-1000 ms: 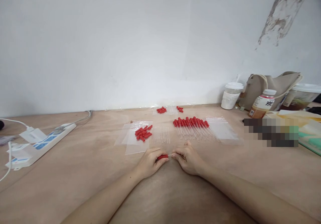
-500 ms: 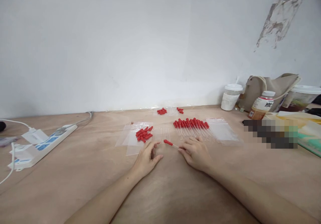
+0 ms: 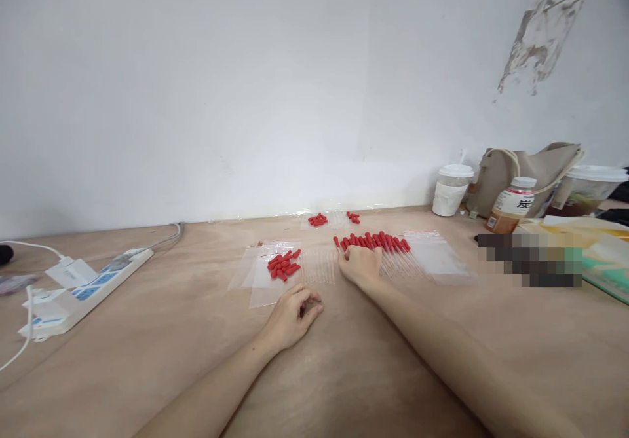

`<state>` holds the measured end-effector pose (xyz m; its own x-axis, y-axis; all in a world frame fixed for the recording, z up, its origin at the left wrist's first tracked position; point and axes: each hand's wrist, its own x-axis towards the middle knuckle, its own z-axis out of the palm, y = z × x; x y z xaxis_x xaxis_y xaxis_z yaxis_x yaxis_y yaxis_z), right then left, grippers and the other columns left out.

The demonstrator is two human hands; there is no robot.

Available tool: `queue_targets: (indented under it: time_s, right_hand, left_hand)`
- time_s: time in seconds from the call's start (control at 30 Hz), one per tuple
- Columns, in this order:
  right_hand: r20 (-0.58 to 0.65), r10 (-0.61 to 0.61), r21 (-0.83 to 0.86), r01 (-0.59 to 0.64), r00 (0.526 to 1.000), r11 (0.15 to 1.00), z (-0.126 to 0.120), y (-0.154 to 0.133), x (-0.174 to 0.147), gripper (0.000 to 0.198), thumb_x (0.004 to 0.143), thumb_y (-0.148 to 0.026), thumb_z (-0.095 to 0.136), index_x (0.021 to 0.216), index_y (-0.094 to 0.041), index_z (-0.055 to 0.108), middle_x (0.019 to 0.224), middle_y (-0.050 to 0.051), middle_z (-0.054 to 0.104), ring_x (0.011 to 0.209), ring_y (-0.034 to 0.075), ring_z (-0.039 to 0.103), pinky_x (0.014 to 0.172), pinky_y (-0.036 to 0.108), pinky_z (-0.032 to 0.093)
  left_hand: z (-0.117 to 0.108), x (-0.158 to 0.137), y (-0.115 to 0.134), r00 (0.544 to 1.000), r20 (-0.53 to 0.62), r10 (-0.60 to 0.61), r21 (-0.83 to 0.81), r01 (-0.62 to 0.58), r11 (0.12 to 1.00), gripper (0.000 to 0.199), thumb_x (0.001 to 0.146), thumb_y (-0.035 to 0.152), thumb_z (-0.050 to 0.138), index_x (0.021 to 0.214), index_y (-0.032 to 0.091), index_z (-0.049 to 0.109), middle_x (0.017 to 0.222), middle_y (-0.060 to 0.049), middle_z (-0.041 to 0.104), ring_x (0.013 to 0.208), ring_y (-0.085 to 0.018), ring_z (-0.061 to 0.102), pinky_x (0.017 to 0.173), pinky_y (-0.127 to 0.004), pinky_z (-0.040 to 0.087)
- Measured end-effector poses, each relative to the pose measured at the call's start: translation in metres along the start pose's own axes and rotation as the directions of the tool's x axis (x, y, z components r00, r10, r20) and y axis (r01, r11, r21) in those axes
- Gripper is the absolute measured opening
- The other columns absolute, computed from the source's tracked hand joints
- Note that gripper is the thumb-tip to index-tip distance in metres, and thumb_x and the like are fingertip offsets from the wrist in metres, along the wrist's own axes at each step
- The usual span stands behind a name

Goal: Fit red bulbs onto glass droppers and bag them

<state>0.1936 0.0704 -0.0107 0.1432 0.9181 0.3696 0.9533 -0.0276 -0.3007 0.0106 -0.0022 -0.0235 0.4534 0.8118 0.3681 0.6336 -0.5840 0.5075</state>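
My right hand is closed at the left end of a row of glass droppers with red rubber bulbs. Its fingers are around the stem of the leftmost dropper, whose red bulb sticks out beyond them; most of the stem is hidden. My left hand rests on the table with curled fingers and the thumb apart, holding nothing. Just beyond it, loose red bulbs lie in a pile on clear plastic bags. Thin glass tubes without bulbs lie side by side between pile and row.
More red bulbs and clear tubes lie near the wall. Clear bags lie right of the row. A power strip with cords is at left. A lidded cup, a bottle and a bag stand at right.
My right hand has moved forward and left, carrying the red-bulbed dropper from in front of my left hand to the row's left end. My left hand has drawn back slightly.
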Motion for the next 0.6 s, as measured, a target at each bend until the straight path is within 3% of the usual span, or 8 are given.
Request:
queue_targets:
  time_s: [0.17,0.4,0.6]
  right_hand:
    - [0.002,0.025,-0.039,-0.025,1.000,0.999,0.013,0.001,0.003,0.029,0.075,-0.030,0.041,0.069,-0.014,0.064,0.070,0.012,0.065,0.068,0.022,0.059,0.076,0.039,0.021]
    - [-0.011,-0.026,-0.007,0.026,1.000,1.000,0.004,0.000,-0.002,0.036,0.078,-0.041,0.037,0.070,-0.018,0.063,0.069,0.009,0.065,0.071,0.022,0.058,0.078,0.040,0.020]
    - [0.168,-0.044,-0.045,0.052,0.985,0.998,0.003,-0.018,-0.007,0.031,0.075,-0.036,0.041,0.075,-0.016,0.065,0.078,0.013,0.066,0.076,0.024,0.058,0.080,0.041,0.021]
  left_hand:
    - [0.001,0.000,-0.002,1.000,0.001,0.006,0.009,-0.006,1.000,0.012,0.079,0.026,0.051,0.084,0.018,0.058,0.076,-0.001,0.052,0.064,-0.013,0.050,0.059,-0.024,0.040]
    - [0.000,0.001,-0.001,1.000,0.005,0.001,0.004,-0.001,1.000,0.012,0.079,0.027,0.051,0.084,0.019,0.058,0.076,-0.002,0.053,0.066,-0.014,0.050,0.060,-0.024,0.041]
    - [0.001,0.000,0.000,1.000,0.006,0.001,0.021,-0.001,1.000,0.011,0.078,0.026,0.051,0.083,0.019,0.059,0.074,-0.001,0.052,0.064,-0.013,0.049,0.059,-0.024,0.040]
